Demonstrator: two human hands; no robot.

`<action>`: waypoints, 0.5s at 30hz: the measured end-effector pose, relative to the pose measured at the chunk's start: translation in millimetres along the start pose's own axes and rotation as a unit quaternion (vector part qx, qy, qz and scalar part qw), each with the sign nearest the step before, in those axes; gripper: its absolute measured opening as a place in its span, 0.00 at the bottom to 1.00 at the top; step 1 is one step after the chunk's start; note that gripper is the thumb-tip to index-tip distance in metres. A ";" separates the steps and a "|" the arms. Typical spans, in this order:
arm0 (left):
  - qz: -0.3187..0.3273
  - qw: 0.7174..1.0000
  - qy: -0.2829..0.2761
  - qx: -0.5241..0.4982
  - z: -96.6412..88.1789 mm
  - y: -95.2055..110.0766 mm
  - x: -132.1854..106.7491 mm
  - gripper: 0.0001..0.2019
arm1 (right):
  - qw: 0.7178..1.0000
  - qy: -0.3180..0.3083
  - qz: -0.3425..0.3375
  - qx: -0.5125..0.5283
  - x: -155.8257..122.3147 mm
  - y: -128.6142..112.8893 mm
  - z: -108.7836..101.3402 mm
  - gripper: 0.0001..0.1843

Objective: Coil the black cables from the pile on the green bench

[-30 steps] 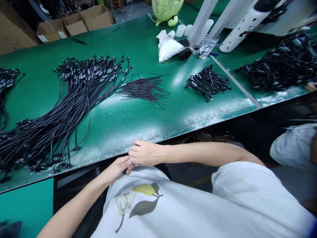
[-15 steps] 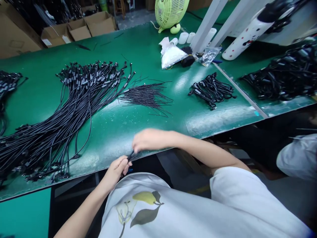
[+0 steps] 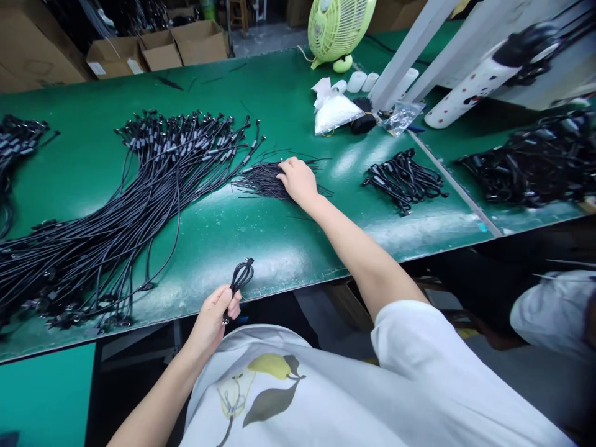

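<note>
My left hand (image 3: pixel 218 312) is closed around a coiled black cable (image 3: pixel 242 273) at the table's front edge; the folded loops stick up past the fingers and an end shows below them. Farther out, my right hand (image 3: pixel 298 180) rests over a pile of thin black ties (image 3: pixel 261 180), thumb and forefinger apart at its upper side; the other fingers are partly hidden. Left of the pile, a large bundle of long black cables (image 3: pixel 153 180) with grey sleeves lies across the green table (image 3: pixel 223 230).
Folded black cables (image 3: pixel 405 180) lie to the right, with a bigger heap (image 3: pixel 535 161) beyond a seam. At the back stand a green fan (image 3: pixel 339 28), a white bag (image 3: pixel 338 113), a white bottle (image 3: pixel 475 90) and grey posts. Another person's sleeve (image 3: pixel 554 310) shows at right.
My right hand has left the cable by my left hand and moved forward onto the pile of ties. The cable in my left hand now shows as upright loops.
</note>
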State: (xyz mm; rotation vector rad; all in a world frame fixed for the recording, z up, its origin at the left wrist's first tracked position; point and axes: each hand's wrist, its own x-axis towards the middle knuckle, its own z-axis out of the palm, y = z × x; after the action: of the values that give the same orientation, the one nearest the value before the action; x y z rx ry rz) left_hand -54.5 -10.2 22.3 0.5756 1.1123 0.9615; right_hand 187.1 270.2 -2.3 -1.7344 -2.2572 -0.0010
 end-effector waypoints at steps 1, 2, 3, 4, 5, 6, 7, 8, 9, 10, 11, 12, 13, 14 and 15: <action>0.007 1.000 0.002 -0.005 2.6 1.0 -1.2 0.20 | 1.000 -0.018 -0.002 -0.004 3.5 -1.2 -2.5 0.16; 0.015 1.000 0.007 -0.009 4.6 2.4 -2.6 0.20 | 1.000 -0.027 -0.002 -0.010 6.3 -2.4 -5.2 0.15; 0.023 1.000 0.015 -0.012 5.6 4.1 -4.1 0.20 | 1.000 -0.026 0.000 -0.015 7.3 -3.6 -8.2 0.15; 0.031 0.999 0.025 -0.014 5.6 6.1 -5.2 0.20 | 1.000 -0.015 0.003 -0.019 6.3 -4.4 -11.5 0.16; 0.036 0.999 0.034 -0.016 4.7 8.1 -5.8 0.20 | 1.000 0.002 0.010 -0.021 3.1 -4.8 -14.9 0.16; 0.039 0.998 0.039 -0.018 3.4 10.0 -5.6 0.20 | 0.999 0.017 0.021 -0.022 -1.9 -4.4 -18.3 0.17; 0.040 0.998 0.039 -0.020 2.1 11.7 -4.7 0.20 | 0.999 0.029 0.035 -0.020 -8.1 -3.1 -21.8 0.17; 0.040 0.998 0.035 -0.023 1.3 13.1 -3.2 0.20 | 0.998 0.040 0.049 -0.016 -14.9 -0.9 -25.4 0.16; 0.041 0.998 0.027 -0.026 1.2 14.3 -1.4 0.19 | 0.997 0.049 0.061 -0.008 -21.5 2.2 -29.1 0.16; 0.040 0.999 0.017 -0.028 2.1 15.1 0.5 0.19 | 0.996 0.059 0.070 0.003 -27.5 6.1 -33.1 0.15; 0.039 0.999 0.005 -0.031 4.0 15.7 2.2 0.19 | 0.995 0.067 0.075 0.020 -32.6 10.6 -37.3 0.14; 0.038 0.999 -0.005 -0.034 6.6 16.0 3.6 0.18 | 0.993 0.073 0.077 0.042 -37.0 15.3 -41.8 0.14; 0.037 0.998 -0.015 -0.039 9.7 16.1 4.6 0.18 | 0.991 0.077 0.083 0.068 -41.1 19.6 -46.4 0.13; 0.037 0.998 -0.022 -0.044 13.2 16.0 5.3 0.17 | 0.988 0.080 0.092 0.098 -45.4 22.7 -51.1 0.12; 0.038 0.998 -0.027 -0.049 16.7 15.6 5.6 0.17 | 0.982 0.084 0.108 0.128 -50.7 23.3 -55.3 0.11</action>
State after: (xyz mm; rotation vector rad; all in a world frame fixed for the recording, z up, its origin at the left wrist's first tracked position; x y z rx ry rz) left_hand -43.8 3.5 38.2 0.5651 0.9952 1.0542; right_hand 233.6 218.8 34.8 -1.7583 -1.8507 0.1762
